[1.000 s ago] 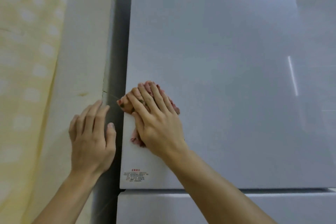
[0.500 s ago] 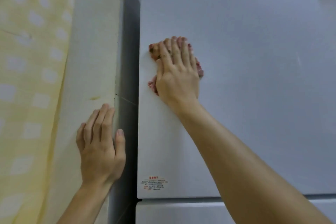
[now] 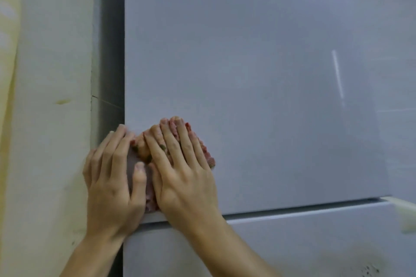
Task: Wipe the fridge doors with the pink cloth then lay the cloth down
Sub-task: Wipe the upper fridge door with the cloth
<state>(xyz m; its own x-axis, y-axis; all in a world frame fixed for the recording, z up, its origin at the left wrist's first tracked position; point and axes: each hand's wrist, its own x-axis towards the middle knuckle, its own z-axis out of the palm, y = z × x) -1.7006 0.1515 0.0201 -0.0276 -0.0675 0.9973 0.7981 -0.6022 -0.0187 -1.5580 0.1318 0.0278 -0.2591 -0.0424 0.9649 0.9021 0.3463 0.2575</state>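
1. Right hand (image 3: 182,175): flat, fingers straight, pressing the pink cloth (image 3: 208,157) against the upper fridge door (image 3: 247,74), lower left of the frame.
2. Left hand (image 3: 110,182): just beside it, fingers extended along the door's left edge. The thumb lies on the door face and appears to touch the cloth's edge. It grasps nothing.
3. Cloth: bunched under the right palm. Judged soft, light and limp, and likely to slide freely on gloss. Flat palm pressure suits wiping; pinch a raised fold to lift it.
4. Door: smooth, stiff, reflective. The lower door (image 3: 292,243) sits below the seam.
5. Writing: none legible. The hands cover the door's lower left corner.
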